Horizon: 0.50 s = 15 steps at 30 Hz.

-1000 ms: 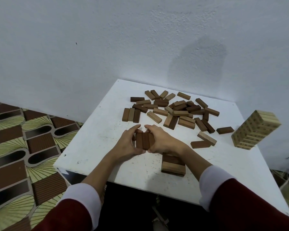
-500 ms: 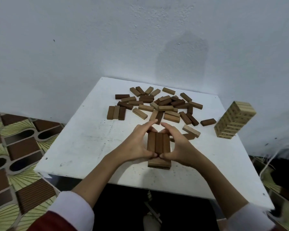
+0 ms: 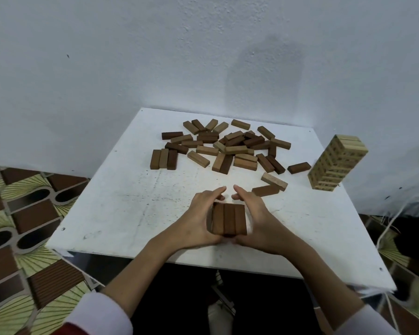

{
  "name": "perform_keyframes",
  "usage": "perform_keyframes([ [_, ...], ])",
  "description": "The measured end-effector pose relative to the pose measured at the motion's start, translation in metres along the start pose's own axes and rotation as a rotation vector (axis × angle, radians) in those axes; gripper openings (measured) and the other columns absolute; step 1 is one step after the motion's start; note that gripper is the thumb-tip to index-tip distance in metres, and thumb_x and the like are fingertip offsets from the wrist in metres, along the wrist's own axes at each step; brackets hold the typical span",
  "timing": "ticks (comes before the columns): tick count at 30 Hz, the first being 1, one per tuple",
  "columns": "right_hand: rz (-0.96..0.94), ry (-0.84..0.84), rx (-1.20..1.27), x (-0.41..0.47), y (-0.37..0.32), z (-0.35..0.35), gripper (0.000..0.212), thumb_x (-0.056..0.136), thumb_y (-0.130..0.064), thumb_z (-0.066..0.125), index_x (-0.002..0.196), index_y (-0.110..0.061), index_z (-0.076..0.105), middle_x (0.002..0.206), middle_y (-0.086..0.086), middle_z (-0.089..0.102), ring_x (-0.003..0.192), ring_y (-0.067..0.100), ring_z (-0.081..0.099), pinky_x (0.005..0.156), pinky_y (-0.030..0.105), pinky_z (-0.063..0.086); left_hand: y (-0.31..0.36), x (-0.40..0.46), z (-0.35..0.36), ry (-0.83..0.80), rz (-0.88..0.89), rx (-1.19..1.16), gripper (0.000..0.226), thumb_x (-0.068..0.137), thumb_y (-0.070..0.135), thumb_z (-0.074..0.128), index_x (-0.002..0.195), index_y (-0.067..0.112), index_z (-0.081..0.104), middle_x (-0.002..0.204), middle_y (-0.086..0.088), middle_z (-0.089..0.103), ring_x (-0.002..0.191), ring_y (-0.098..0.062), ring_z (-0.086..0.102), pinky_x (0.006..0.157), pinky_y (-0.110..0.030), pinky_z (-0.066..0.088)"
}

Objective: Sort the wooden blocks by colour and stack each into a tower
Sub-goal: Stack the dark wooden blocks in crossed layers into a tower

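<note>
loose blocks, centre of frame: wood, matt, smooth-cut, in dark and mid-brown tones. stacked dark blocks, lower centre: same matt wood, grain faintly visible. pale tower, right of frame: light wood, matt, with printed marks. counter: white painted surface, matt, scuffed and speckled. wall, upper frame: white plaster, rough. floor, left: patterned, slightly glossy. sleeve cuffs, bottom: white cloth.

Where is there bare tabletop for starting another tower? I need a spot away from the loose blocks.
The white table is bare along its left side, left of the left hand. Another bare patch lies front right, between the right hand and the pale tower. The loose pile crowds the back.
</note>
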State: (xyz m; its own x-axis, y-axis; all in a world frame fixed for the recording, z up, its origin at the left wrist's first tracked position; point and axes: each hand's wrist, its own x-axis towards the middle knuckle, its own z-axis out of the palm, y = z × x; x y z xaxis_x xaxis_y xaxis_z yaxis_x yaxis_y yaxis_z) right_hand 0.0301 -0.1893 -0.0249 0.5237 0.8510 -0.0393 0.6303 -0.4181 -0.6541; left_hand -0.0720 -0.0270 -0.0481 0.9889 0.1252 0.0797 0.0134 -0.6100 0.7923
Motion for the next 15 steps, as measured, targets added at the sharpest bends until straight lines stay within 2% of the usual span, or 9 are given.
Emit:
perform_keyframes([
  [2, 0.028, 0.015, 0.056, -0.001, 0.004, -0.001, 0.117, 0.060, -0.034, 0.086, 0.148, -0.023, 0.009, 0.135, -0.012, 0.033, 0.123, 0.001, 0.026, 0.104, 0.024, 0.024, 0.000, 0.000, 0.000, -0.005, -0.040, -0.029, 0.108, 0.063, 0.035, 0.086, 0.145, 0.034, 0.016, 0.130, 0.019, 0.034, 0.122, 0.005, 0.025, 0.096, -0.008, 0.022],
  [4, 0.054, 0.026, 0.091, -0.002, 0.009, 0.001, 0.118, 0.059, -0.033, 0.087, 0.147, -0.026, 0.009, 0.140, -0.010, 0.034, 0.122, -0.001, 0.025, 0.103, 0.022, 0.023, 0.000, 0.000, 0.001, 0.005, -0.077, -0.062, 0.109, 0.062, 0.034, 0.086, 0.145, 0.037, 0.016, 0.132, 0.019, 0.036, 0.125, 0.003, 0.028, 0.100, -0.016, 0.025],
  [9, 0.048, 0.062, 0.090, -0.004, 0.013, 0.005, 0.108, 0.062, -0.029, 0.086, 0.138, -0.037, 0.009, 0.140, -0.007, 0.038, 0.123, 0.002, 0.030, 0.105, 0.024, 0.025, -0.003, 0.001, 0.003, 0.016, -0.096, -0.086, 0.107, 0.063, 0.030, 0.086, 0.144, 0.039, 0.018, 0.133, 0.019, 0.042, 0.123, 0.006, 0.035, 0.095, -0.008, 0.027],
  [13, 0.025, 0.067, 0.082, -0.003, 0.011, 0.005, 0.103, 0.066, -0.024, 0.084, 0.141, -0.030, 0.015, 0.138, -0.005, 0.041, 0.120, 0.002, 0.031, 0.105, 0.023, 0.025, -0.003, 0.003, 0.003, 0.012, -0.094, -0.100, 0.103, 0.064, 0.028, 0.085, 0.144, 0.035, 0.021, 0.128, 0.016, 0.048, 0.122, 0.000, 0.042, 0.102, -0.022, 0.033],
  [15, 0.015, 0.066, 0.080, -0.003, 0.011, 0.005, 0.101, 0.067, -0.023, 0.083, 0.144, -0.026, 0.017, 0.138, -0.004, 0.042, 0.121, 0.003, 0.031, 0.105, 0.024, 0.025, -0.002, 0.005, 0.002, 0.008, -0.099, -0.099, 0.102, 0.065, 0.027, 0.084, 0.144, 0.036, 0.020, 0.128, 0.017, 0.047, 0.121, 0.000, 0.042, 0.101, -0.021, 0.032],
])
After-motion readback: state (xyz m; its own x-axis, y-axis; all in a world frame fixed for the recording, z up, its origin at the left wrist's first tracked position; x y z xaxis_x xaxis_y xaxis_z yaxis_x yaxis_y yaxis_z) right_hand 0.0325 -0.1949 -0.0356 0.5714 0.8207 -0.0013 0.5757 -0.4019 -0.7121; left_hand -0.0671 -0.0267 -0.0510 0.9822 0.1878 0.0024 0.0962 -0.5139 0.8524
